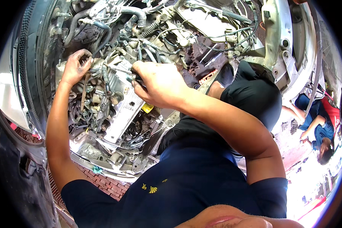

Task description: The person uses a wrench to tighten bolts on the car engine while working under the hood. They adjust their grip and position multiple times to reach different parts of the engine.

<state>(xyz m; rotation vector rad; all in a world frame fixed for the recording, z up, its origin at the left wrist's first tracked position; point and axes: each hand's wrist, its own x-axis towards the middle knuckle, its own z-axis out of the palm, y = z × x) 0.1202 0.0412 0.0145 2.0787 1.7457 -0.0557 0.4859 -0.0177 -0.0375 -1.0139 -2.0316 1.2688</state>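
My right hand (161, 84) is closed around the handle of a thin metal-shafted hand tool (120, 70). The shaft points left across the upper end of a silver engine cover (117, 123); its tip lies among hoses and fittings, and its exact kind is unclear. My left hand (78, 67) has its fingers curled in toward the thumb beside the engine's left side, close to a black bent hose (107, 33). What those fingers grip, if anything, is hidden. Just below the right hand a yellow cap (147, 108) shows on the engine.
Wiring and a grey hose (135, 13) cross the far part of the engine bay. One of my legs, in dark trousers (254, 89), is bent over the bay's right side. Brick paving (102, 182) shows below the front edge. Another person (317, 125) is at the far right.
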